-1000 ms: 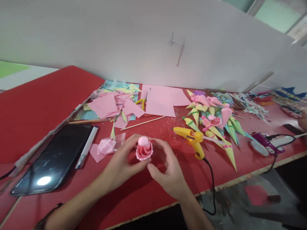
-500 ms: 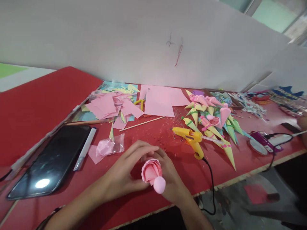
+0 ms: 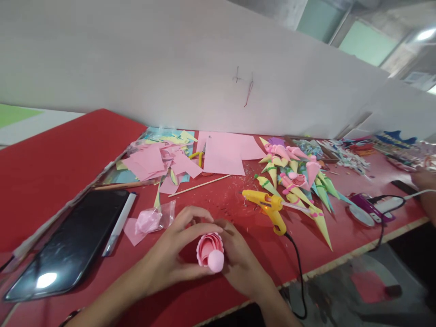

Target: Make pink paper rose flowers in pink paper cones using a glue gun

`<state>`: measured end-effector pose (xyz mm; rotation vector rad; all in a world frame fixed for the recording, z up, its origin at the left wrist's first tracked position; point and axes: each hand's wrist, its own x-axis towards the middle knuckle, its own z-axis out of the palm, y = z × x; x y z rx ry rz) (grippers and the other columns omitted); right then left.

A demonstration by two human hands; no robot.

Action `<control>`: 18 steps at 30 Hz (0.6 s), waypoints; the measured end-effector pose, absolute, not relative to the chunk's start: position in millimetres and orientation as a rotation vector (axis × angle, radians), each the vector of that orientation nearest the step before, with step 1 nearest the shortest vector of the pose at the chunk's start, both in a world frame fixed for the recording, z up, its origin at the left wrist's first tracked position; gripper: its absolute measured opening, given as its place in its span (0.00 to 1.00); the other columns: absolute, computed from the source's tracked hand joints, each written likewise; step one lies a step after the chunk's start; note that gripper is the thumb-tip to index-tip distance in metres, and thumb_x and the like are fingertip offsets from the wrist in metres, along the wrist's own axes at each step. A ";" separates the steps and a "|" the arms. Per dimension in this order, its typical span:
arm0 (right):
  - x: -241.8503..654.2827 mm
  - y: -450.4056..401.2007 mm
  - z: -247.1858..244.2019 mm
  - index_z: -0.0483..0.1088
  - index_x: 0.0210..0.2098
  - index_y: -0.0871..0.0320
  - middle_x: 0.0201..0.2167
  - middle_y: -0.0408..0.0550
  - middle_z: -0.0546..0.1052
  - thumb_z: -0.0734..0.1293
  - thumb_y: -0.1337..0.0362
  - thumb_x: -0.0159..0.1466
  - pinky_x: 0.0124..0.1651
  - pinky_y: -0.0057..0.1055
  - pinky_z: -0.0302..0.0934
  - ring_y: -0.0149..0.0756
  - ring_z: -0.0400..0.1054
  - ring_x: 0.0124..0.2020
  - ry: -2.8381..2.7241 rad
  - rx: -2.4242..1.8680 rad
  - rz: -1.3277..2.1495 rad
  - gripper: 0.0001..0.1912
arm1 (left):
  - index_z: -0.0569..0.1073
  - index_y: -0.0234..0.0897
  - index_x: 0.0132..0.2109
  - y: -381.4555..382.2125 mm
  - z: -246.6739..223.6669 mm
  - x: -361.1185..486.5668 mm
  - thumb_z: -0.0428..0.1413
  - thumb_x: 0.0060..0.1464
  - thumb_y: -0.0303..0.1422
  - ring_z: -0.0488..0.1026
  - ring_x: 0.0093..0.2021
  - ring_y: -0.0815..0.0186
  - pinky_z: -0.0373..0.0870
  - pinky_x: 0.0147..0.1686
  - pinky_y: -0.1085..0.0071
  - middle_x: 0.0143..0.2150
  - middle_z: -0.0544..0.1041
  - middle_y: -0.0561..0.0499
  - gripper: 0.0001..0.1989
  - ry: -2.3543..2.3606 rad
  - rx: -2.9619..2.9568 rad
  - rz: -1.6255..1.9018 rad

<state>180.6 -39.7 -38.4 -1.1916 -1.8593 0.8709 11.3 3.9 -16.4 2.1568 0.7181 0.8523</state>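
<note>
Between my hands is a pink paper cone, its scalloped open end facing me and a pale pink ball at its edge. My left hand curves round its left side, thumb below and fingers above. On the other side my right hand closes against it, with its fingertips partly hidden. A yellow glue gun lies to the right of my hands, its cord hanging over the table edge. Left of them rests a clear bag with pale pink pieces.
Finished paper cones in yellow, pink and green lie heaped beyond the glue gun. Pink paper sheets and scraps lie at the back. At left are a black phone and a white marker. Another person's hand shows at far right.
The view has tilted up a little, so the table sits lower in it. My hands still hold the pink cone, which is turned slightly, with its ball more in front of the opening.
</note>
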 end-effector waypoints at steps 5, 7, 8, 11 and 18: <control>177.6 -40.9 -27.3 0.69 0.34 0.58 0.33 0.44 0.73 0.63 0.73 0.58 0.38 0.29 0.60 0.33 0.65 0.33 -1.798 -1.151 1.024 0.06 | 0.72 0.47 0.47 4.4 -13.6 12.9 0.61 0.44 0.47 0.68 0.44 0.57 0.67 0.45 0.64 0.43 0.71 0.49 0.22 0.660 1.885 0.914; 175.5 -42.1 -26.1 0.69 0.30 0.58 0.28 0.41 0.72 0.64 0.70 0.58 0.36 0.26 0.59 0.31 0.64 0.30 -1.709 -1.105 1.162 0.02 | 0.72 0.46 0.49 3.2 -15.1 12.5 0.61 0.42 0.50 0.69 0.48 0.52 0.67 0.47 0.61 0.46 0.73 0.46 0.26 0.694 1.757 0.901; 174.3 -42.6 -26.2 0.69 0.29 0.58 0.27 0.40 0.71 0.65 0.69 0.58 0.35 0.25 0.59 0.31 0.64 0.30 -1.656 -1.086 1.254 0.02 | 0.73 0.45 0.49 2.5 -15.9 12.2 0.60 0.41 0.52 0.68 0.50 0.50 0.67 0.48 0.60 0.48 0.73 0.45 0.28 0.736 1.682 0.890; 171.2 -43.3 -28.9 0.69 0.27 0.59 0.26 0.40 0.71 0.66 0.67 0.57 0.34 0.24 0.60 0.29 0.65 0.29 -1.502 -1.032 1.554 0.02 | 0.75 0.44 0.49 1.8 -16.4 11.7 0.59 0.44 0.51 0.68 0.53 0.49 0.65 0.51 0.59 0.49 0.75 0.43 0.27 0.869 1.489 0.859; 169.1 -38.7 -38.2 0.69 0.29 0.62 0.21 0.40 0.71 0.66 0.64 0.55 0.21 0.18 0.55 0.22 0.62 0.17 -1.284 -1.025 1.859 0.06 | 0.79 0.44 0.39 10.3 -15.3 11.8 0.60 0.45 0.44 0.74 0.46 0.51 0.69 0.49 0.59 0.40 0.80 0.48 0.14 0.947 1.383 0.871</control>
